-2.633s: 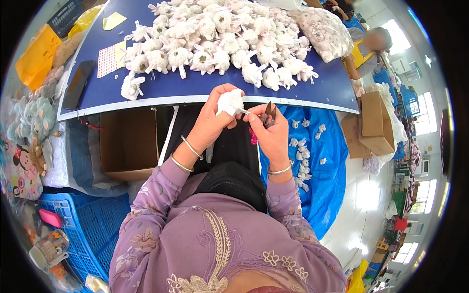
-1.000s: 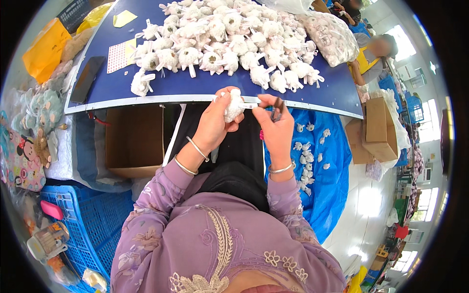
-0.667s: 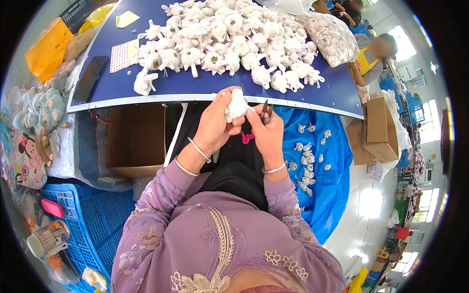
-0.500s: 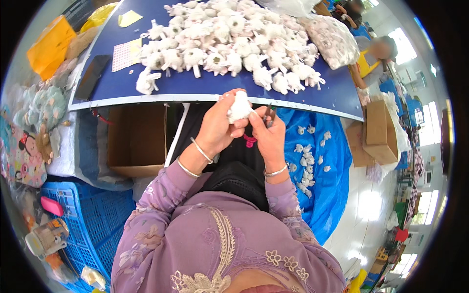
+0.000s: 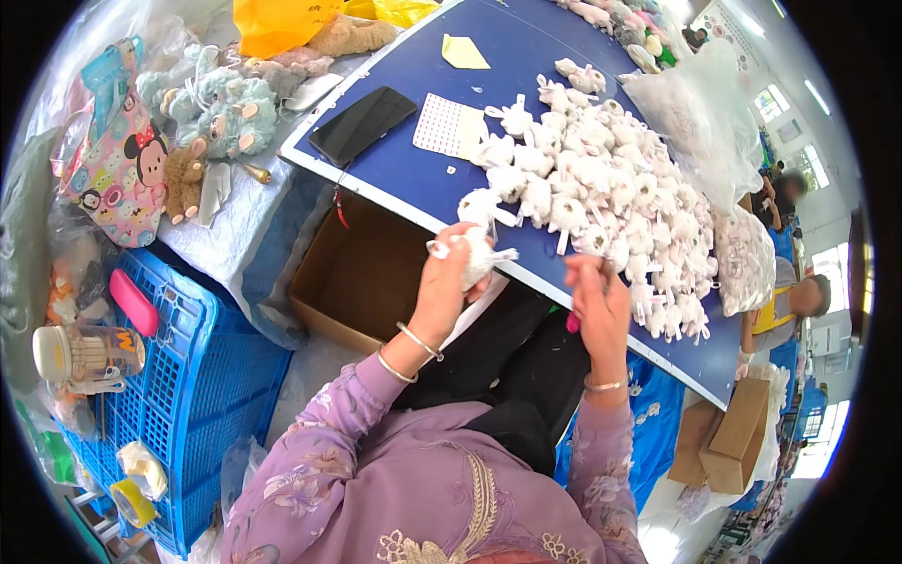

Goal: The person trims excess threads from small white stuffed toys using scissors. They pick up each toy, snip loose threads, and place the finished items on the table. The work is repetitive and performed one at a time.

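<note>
My left hand (image 5: pixel 449 287) is closed around a small white plush piece (image 5: pixel 479 260) with ear-like tabs sticking out at both sides. It is just off the table's front edge. To its right, my right hand (image 5: pixel 601 301) is curled at the near edge of the heap, apart from the held piece. Its fingers are closed on what look like thread snips, mostly hidden, with a bright pink part (image 5: pixel 573 322) showing below the palm. Many similar white plush pieces (image 5: pixel 625 188) lie heaped on the blue table (image 5: pixel 526 38).
A black phone (image 5: pixel 363 126) and a sticker sheet (image 5: pixel 448 126) lie left of the heap. Under the table edge is an open cardboard box (image 5: pixel 352 273). A blue crate (image 5: pixel 202 376) stands at my left. A filled clear bag (image 5: pixel 745 258) sits at the table's right end.
My view has turned toward the left. The hands, close together before, are now apart; the plush piece stays in my left hand, and my right hand is by the heap.
</note>
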The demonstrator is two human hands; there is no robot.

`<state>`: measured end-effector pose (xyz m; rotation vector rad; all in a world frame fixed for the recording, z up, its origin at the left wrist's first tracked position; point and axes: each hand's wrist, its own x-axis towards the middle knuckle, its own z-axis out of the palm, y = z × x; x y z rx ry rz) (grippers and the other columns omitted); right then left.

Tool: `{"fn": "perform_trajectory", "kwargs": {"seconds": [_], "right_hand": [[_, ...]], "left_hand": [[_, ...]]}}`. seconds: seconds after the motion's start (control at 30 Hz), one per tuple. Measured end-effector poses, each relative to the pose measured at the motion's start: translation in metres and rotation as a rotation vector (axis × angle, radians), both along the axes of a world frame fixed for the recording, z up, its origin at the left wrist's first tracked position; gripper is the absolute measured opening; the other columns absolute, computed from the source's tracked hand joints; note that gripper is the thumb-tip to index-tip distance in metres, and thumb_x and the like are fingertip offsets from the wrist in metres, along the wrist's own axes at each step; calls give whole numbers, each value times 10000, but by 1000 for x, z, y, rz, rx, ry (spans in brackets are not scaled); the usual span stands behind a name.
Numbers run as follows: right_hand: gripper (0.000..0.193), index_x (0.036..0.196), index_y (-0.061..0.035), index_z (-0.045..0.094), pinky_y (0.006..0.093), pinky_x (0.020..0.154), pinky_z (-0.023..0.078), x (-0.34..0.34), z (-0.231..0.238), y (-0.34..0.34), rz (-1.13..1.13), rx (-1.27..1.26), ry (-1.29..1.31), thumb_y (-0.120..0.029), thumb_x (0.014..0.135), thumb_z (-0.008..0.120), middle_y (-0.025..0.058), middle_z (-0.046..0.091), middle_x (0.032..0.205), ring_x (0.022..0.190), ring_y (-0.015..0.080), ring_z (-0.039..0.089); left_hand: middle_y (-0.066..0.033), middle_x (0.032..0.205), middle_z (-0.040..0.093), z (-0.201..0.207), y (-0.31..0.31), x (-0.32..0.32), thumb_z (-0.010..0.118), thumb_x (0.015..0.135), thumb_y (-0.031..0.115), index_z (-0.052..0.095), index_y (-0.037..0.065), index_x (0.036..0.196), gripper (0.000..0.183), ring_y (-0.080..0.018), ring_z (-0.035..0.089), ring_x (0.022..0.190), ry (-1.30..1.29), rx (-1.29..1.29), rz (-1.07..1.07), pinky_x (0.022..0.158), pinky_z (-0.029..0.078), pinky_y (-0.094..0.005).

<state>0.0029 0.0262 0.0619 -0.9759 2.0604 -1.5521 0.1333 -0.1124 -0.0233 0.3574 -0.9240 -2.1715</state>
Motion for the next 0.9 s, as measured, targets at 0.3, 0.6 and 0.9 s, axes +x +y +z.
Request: {"fn": "perform_trajectory", "kwargs": {"seconds": [0.3,0.6,0.9], "right_hand": [[242,1072,-82,645,384,728,514,5,-34,-143,377,259,677,-229,880,629,102,619,1031,843,307,639],[246,1101,-103,642,410,786,510,-78,-24,-160,57,276,781,-227,892,606,124,615,1045,932,337,628],[197,1011,-108,663,382,754,532,-74,-21,-177,417,350,968,-186,830,654,60,626,1079,885,289,656]], "left_hand": [[-100,1034,577,-13,-40,33,383,1021,356,427,44,1221,374,-104,468,613,14,149,203,507,382,-218],[-78,1076,590,-1,-66,36,487,972,318,490,26,1190,365,-76,481,648,-115,-129,107,558,396,-198],[-122,1176,595,30,-134,8,549,920,150,550,27,1191,298,-231,599,990,-410,-912,86,885,452,-303]]}}
